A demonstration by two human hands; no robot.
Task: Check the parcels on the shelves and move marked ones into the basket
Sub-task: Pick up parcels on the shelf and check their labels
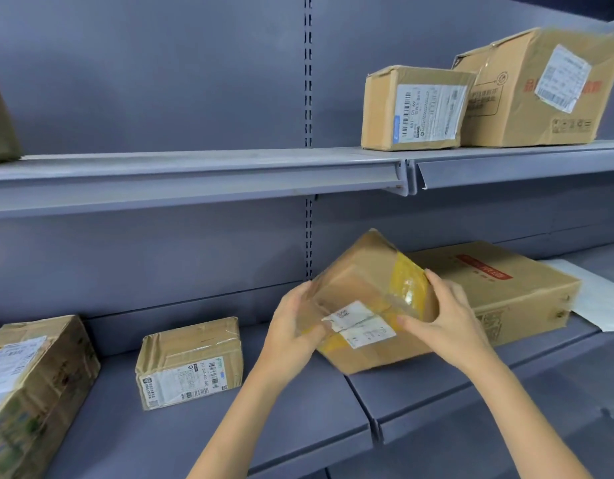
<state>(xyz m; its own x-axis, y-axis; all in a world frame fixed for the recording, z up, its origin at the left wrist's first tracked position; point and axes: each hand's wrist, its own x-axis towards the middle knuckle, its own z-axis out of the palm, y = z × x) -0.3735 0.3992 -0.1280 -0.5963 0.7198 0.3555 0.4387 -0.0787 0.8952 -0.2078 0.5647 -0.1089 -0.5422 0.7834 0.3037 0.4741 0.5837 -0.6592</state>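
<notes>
A small cardboard parcel (364, 292) with yellow tape and a white label is tilted over the lower shelf (298, 409), one corner pointing up. My left hand (291, 326) grips its left end and my right hand (443, 316) grips its right end. The label faces me between the two thumbs. No basket is in view.
On the lower shelf lie a flat box with a red stripe (506, 288), a white envelope (589, 295), a small labelled box (191, 361) and a taped box (32, 382) at far left. The upper shelf (194, 167) carries two labelled boxes (412, 108) (540, 88) at right.
</notes>
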